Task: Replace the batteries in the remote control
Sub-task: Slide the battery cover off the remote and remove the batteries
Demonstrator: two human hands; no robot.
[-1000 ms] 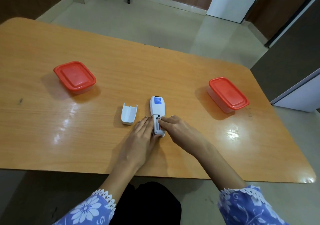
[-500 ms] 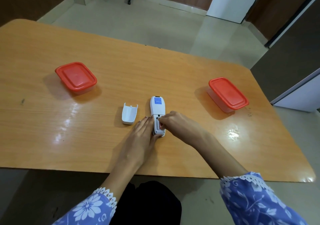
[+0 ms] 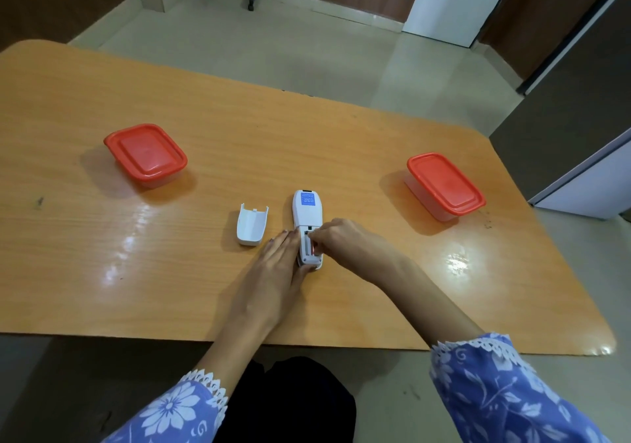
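Remote control point(image 3: 306, 213), white, face down near the middle of the orange wooden table point(image 3: 85, 272), long axis running near to far, blue label at its far end. Battery bay at the near end is uncovered. Battery cover point(image 3: 252, 224) lies flat on the table just left of the remote, not touching it.

Left hand point(image 3: 273, 272) flat, palm down, fingers straight and together, pressed against the left edge of the remote's near end; thumb tucked around the near end. It grips nothing, just braces.

Right hand point(image 3: 355, 243) comes in from the right, fingertips bunched over the open bay, pinched close together at the compartment. Something reddish shows inside the bay under the fingertips; too small to tell if it is a battery or whether the fingers actually clamp it.

Left container point(image 3: 146, 154) with red lid sits far left on the table, well apart from the remote. Right container point(image 3: 445, 184), same red lid, clear body, sits far right, also well apart. Both lids on.

Blue floral sleeves with white lace cuffs at the near edge, both forearms bare over the table.
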